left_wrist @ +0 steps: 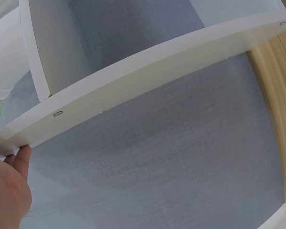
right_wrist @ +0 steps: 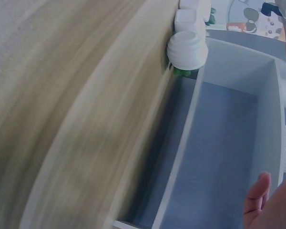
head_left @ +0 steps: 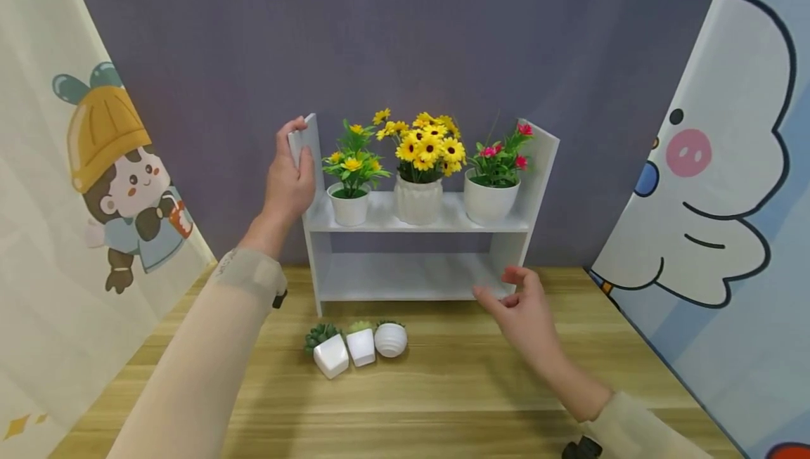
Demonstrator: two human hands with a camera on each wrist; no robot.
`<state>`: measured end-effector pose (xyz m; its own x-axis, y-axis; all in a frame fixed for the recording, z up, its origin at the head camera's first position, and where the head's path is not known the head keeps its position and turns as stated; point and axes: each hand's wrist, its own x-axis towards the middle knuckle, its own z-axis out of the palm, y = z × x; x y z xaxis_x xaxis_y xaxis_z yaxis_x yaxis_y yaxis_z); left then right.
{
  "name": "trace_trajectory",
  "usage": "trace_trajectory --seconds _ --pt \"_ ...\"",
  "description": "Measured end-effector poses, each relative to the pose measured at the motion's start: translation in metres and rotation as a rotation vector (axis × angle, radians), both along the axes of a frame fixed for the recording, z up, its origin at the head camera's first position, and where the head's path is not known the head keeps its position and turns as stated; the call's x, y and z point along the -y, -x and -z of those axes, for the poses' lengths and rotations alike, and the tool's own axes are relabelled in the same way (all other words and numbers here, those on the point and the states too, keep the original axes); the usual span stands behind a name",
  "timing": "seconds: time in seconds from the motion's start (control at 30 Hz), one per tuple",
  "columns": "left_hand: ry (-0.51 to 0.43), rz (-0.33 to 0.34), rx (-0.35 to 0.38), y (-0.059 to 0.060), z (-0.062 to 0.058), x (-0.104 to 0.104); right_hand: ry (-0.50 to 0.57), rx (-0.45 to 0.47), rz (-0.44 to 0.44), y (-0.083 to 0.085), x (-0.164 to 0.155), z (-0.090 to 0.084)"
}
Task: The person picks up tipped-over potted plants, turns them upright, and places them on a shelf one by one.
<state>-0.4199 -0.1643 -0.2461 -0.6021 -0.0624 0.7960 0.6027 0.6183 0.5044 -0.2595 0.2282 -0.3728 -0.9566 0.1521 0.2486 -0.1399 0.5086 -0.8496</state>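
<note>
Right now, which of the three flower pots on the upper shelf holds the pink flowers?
The rightmost pot, the plain round white one beside the shelf's right side panel. The middle ribbed pot and the small left pot both hold yellow flowers.

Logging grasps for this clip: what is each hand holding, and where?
Left hand grips the white shelf by its left side panel's top; right hand holds nothing.

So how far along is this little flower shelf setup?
Three flower pots already stand on the upper shelf. The left hand grips the shelf's left side panel; the right hand hovers, fingers loose, by the lower right corner. The lower shelf is bare, and three small succulent pots remain on the table.
</note>
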Motion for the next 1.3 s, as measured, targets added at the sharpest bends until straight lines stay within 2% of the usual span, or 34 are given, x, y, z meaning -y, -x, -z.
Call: trace_trajectory --seconds 0.23,0.47,0.6,0.87,1.3 --pt "-0.004 0.007 -0.01 -0.001 -0.004 -0.001 0.001 0.031 -0.078 0.001 0.003 0.01" --pt "-0.006 0.014 -0.011 -0.001 -0.004 -0.001 0.087 0.106 -0.292 0.003 0.005 0.028" --pt "-0.001 0.012 -0.011 -0.001 -0.004 -0.001 0.087 0.133 -0.37 0.003 0.007 0.038" --pt "0.001 0.014 -0.004 0.0 -0.003 -0.001 0.105 0.163 -0.457 0.007 0.012 0.054" --pt "-0.006 0.001 0.019 -0.001 -0.001 0.0 0.11 0.23 -0.504 0.007 0.029 0.067"
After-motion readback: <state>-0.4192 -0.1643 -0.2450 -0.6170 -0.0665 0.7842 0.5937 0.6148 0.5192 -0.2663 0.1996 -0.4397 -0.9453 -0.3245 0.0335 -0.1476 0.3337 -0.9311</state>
